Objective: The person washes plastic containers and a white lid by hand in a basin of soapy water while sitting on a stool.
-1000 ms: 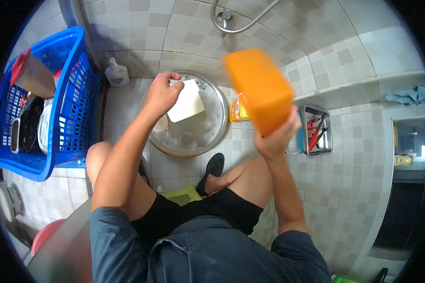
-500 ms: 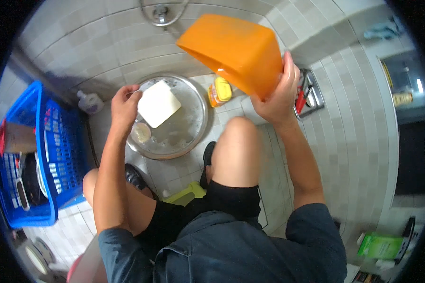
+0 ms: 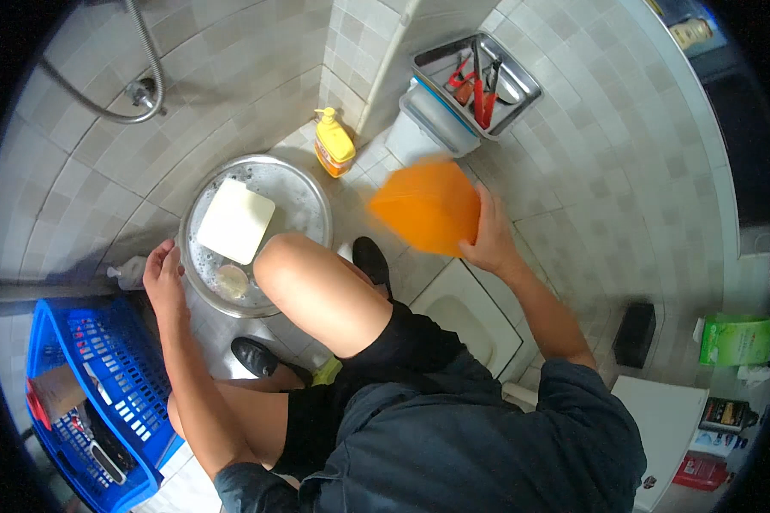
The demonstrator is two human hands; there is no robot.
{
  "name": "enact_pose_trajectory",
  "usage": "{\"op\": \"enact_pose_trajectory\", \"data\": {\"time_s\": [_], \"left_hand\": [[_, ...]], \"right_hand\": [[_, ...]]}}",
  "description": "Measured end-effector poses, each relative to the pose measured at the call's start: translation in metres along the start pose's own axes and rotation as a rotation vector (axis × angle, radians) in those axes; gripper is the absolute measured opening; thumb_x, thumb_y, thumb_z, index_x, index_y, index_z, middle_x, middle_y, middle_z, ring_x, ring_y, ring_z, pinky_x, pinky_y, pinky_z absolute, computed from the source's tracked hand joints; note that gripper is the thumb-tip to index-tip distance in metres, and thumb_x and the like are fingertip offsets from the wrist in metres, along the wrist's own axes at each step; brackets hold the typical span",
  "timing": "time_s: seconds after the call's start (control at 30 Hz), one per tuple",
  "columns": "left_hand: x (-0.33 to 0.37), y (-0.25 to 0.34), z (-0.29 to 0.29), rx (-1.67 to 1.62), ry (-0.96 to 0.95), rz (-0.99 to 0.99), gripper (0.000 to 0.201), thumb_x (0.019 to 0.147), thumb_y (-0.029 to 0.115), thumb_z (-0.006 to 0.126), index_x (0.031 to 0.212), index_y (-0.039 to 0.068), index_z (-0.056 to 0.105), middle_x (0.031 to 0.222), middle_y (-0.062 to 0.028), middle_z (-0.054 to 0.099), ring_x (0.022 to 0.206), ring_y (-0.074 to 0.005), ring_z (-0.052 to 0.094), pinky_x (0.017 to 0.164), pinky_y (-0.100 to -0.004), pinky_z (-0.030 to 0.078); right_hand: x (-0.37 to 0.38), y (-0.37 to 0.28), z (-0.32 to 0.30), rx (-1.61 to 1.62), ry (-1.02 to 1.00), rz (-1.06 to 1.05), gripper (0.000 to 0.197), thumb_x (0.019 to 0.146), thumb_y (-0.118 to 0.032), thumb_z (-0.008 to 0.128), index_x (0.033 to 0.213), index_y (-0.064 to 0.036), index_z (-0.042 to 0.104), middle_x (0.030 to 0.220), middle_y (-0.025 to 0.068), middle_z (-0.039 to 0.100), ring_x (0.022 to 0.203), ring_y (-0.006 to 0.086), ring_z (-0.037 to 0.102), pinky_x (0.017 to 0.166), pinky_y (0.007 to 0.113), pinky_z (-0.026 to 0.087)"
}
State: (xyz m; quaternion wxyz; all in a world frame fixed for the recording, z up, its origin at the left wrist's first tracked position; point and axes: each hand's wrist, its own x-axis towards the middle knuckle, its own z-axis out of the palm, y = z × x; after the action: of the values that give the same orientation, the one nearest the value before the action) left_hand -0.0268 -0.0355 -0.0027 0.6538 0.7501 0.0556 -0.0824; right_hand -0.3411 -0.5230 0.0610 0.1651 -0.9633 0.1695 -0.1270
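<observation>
My right hand (image 3: 492, 235) grips an orange plastic container (image 3: 432, 205) by its right side, holding it raised over the floor right of my knee. It is blurred, and its inside is hidden. My left hand (image 3: 164, 272) is beside the left rim of a round metal basin (image 3: 315, 184). Its fingers are loosely bent, and I see nothing in them. The basin holds sudsy water, a white rectangular plastic piece (image 3: 236, 221) and a small pale round thing (image 3: 232, 280) near its front rim.
A yellow pump bottle (image 3: 334, 145) stands behind the basin. Far right, a metal tray (image 3: 522, 107) of red-handled tools rests on a lidded container (image 3: 415, 124). A blue basket (image 3: 128, 376) of things stands left; a squat toilet (image 3: 470, 316) lies by my right leg.
My right hand has lowered and turned the orange container. My left hand has let go of the white piece, which lies in the basin. The view has swung right.
</observation>
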Motion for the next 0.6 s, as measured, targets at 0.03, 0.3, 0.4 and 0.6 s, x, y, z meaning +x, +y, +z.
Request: {"op": "enact_pose_trajectory", "data": {"time_s": [0.03, 0.3, 0.4, 0.6], "left_hand": [[0.001, -0.002, -0.004, 0.005, 0.012, -0.005, 0.028, 0.094, 0.018, 0.067, 0.118, 0.003, 0.067, 0.104, 0.0007, 0.067, 0.087, -0.0088, 0.057, 0.076, -0.0239, 0.042], [0.014, -0.020, 0.004, 0.100, -0.007, 0.004, 0.028, 0.095, 0.025, 0.067, 0.116, 0.007, 0.068, 0.107, 0.0012, 0.068, 0.092, -0.0092, 0.059, 0.079, -0.0262, 0.044], [0.017, -0.027, 0.020, 0.119, -0.073, -0.004, 0.029, 0.095, 0.025, 0.066, 0.118, 0.007, 0.067, 0.107, 0.0007, 0.068, 0.093, -0.0102, 0.059, 0.078, -0.0271, 0.044], [0.018, -0.056, 0.029, 0.368, -0.096, -0.034, 0.031, 0.093, 0.019, 0.066, 0.116, -0.003, 0.066, 0.103, -0.0063, 0.068, 0.089, -0.0148, 0.061, 0.079, -0.0293, 0.047]], "right_hand": [[-0.020, 0.018, 0.009, -0.090, -0.042, 0.124, 0.097, 0.069, -0.015, 0.073, 0.152, 0.0045, 0.025, 0.135, 0.0275, 0.047, 0.126, 0.0457, 0.046, 0.111, 0.052, 0.037], [-0.130, 0.114, 0.015, -0.161, -0.217, 0.774, 0.085, 0.073, -0.021, 0.074, 0.146, 0.0016, 0.036, 0.142, 0.0297, 0.046, 0.133, 0.0460, 0.044, 0.112, 0.052, 0.038], [-0.152, 0.132, 0.012, -0.065, -0.154, 0.858, 0.078, 0.074, -0.022, 0.073, 0.142, 0.0020, 0.043, 0.137, 0.0305, 0.051, 0.129, 0.0466, 0.049, 0.108, 0.052, 0.042], [-0.161, 0.145, 0.000, -0.094, -0.130, 0.854, 0.070, 0.071, -0.023, 0.073, 0.132, 0.0012, 0.051, 0.119, 0.0291, 0.060, 0.116, 0.0458, 0.055, 0.099, 0.053, 0.047]]}}
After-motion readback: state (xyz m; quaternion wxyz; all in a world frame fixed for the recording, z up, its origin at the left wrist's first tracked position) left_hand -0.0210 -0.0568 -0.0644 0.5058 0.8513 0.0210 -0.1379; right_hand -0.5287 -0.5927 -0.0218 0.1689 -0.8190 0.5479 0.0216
